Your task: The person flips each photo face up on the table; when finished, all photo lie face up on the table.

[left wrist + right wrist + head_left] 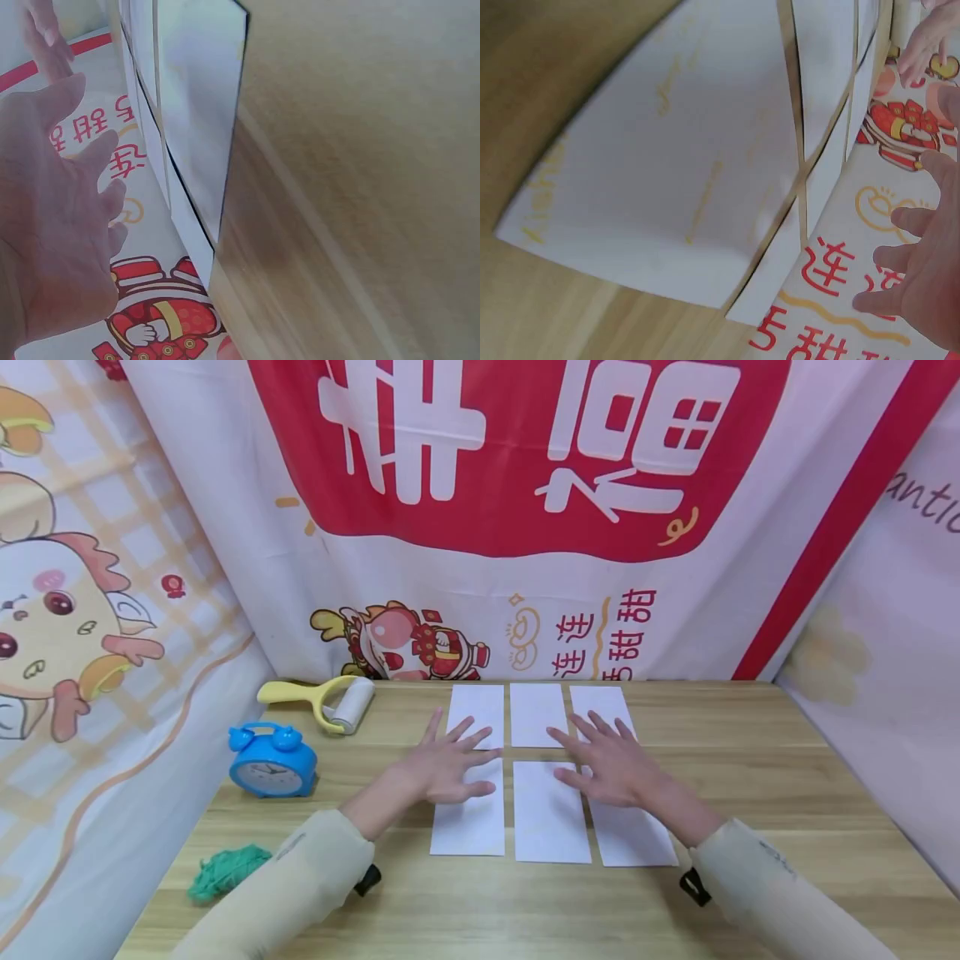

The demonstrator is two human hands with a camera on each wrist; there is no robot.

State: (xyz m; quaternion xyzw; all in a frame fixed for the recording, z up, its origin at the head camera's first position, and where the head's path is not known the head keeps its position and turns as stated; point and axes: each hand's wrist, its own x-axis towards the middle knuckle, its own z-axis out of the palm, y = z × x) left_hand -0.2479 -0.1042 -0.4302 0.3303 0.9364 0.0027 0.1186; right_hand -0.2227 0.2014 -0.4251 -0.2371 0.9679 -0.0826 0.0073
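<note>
Several white rectangular cards lie in two rows on the wooden table, among them a front middle card (551, 818) and a back middle card (537, 714). My left hand (453, 768), fingers spread, is over the left column and overlaps the front left card (468, 831). Over the right column is my right hand (611, 768), also spread, overlapping the front right card (636, 839). Neither hand holds anything. In the left wrist view the left hand (60, 202) shows beside the cards with its fingers extended. The right wrist view shows the right hand (926, 255) likewise extended.
At the table's left stand a blue alarm clock (273, 764) and a lint roller (352, 706) with a yellow handle. A green bundle of yarn (227, 871) lies near the left sleeve. Printed cloth (517, 610) hangs behind the table (787, 777) and along both sides.
</note>
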